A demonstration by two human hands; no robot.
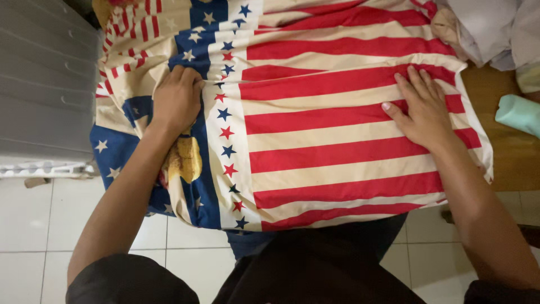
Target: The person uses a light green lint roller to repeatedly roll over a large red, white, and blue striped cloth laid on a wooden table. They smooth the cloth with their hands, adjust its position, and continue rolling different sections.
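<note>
- A cream cloth with broad red stripes, a blue band and small red and blue stars (pixel 337 129) is lying spread over a brown wooden table (pixel 506 163), its near edge hanging down toward the person's dark clothing.
- The cloth's right edge is stopping just short of the table's bare strip, where a pale green soft object (pixel 520 114) is sitting near the border of the view.
- A heap of white fabric (pixel 495 28) is crowding the far right corner, touching the cloth's upper edge.
- A grey ribbed plastic cabinet (pixel 45 84) is standing just beside the cloth's left edge, leaving little room there; white floor tiles (pixel 34 236) are lying open below.
- The left hand (pixel 177 101) is resting on the blue band, fingers curled, bunching the fabric under the fingertips.
- The right hand (pixel 424 110) is lying flat on the red stripes near the right edge, fingers straight and slightly spread, gripping nothing.
</note>
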